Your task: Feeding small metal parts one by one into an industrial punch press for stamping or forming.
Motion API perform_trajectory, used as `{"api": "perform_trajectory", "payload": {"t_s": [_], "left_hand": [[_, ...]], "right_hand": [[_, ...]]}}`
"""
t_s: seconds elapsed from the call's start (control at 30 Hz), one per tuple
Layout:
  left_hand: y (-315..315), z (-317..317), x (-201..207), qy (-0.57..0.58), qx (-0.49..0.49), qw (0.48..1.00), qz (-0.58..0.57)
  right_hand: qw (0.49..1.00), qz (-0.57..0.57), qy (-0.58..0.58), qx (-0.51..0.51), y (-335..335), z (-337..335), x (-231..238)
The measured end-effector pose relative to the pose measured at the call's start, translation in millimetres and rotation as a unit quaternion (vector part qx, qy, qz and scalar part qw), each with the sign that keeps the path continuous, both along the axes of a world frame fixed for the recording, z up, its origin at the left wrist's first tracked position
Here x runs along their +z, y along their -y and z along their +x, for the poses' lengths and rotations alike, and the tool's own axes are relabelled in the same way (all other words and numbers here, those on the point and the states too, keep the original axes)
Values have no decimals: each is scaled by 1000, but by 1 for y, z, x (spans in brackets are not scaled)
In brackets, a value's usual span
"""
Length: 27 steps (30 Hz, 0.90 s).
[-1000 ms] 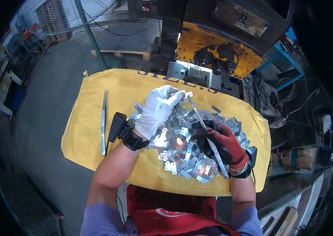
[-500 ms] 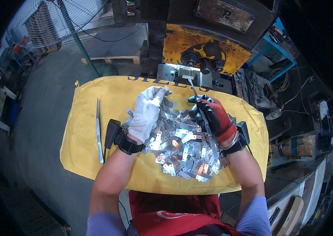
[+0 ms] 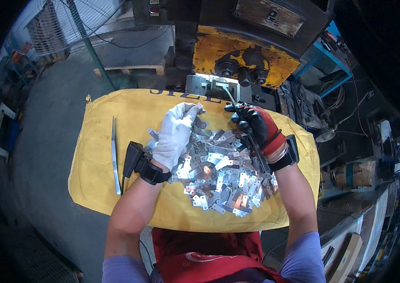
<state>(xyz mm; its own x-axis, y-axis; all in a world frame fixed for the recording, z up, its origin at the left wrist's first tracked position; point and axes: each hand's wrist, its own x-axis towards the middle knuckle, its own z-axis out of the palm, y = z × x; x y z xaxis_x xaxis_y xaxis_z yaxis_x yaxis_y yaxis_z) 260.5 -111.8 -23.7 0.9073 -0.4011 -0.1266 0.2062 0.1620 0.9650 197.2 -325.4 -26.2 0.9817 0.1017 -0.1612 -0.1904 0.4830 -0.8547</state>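
Note:
My right hand (image 3: 255,126), in a black and red glove, is closed around long metal tweezers (image 3: 229,95). Their tip reaches the steel die (image 3: 197,85) at the base of the press, where a small flat metal piece (image 3: 221,85) lies at the tip. My left hand (image 3: 176,132), in a white glove, pinches a small metal strip (image 3: 202,111) at its fingertips, left of the tweezers. Below and between both hands spreads a heap of small punched metal strips (image 3: 219,174), several with holes. The glove partly hides the rear of the tweezers.
A yellow sheet (image 3: 93,165) covers the work surface. A second pair of tweezers (image 3: 114,158) lies on its left side. The press (image 3: 245,59), with yellow worn paint and big bolts, stands over the far edge. A wire-guarded fan (image 3: 63,23) is at the far left.
The tweezers' tip has moved forward, farther over the die, with the small metal piece at it. My right hand has tilted the tweezers. The left hand keeps its pinch; the whole view has shifted slightly.

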Motion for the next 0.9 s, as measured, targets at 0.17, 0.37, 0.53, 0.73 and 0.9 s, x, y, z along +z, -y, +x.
{"api": "perform_trajectory", "payload": {"t_s": [0.17, 0.37, 0.53, 0.73, 0.9], "left_hand": [[3, 1, -4, 2, 6, 1000, 2], [4, 1, -3, -3, 9, 1000, 1], [6, -1, -3, 0, 3, 1000, 18], [2, 4, -7, -21, -15, 1000, 1], [-1, 5, -2, -84, -31, 989, -115]], "right_hand": [[997, -46, 46, 30, 6, -1, -2], [993, -108, 44, 19, 5, 2, -3], [990, -108, -61, -67, -15, 2, -1], [990, -137, 20, -25, -28, -8, 0], [985, -167, -43, -23, -60, -37, 19]]}}
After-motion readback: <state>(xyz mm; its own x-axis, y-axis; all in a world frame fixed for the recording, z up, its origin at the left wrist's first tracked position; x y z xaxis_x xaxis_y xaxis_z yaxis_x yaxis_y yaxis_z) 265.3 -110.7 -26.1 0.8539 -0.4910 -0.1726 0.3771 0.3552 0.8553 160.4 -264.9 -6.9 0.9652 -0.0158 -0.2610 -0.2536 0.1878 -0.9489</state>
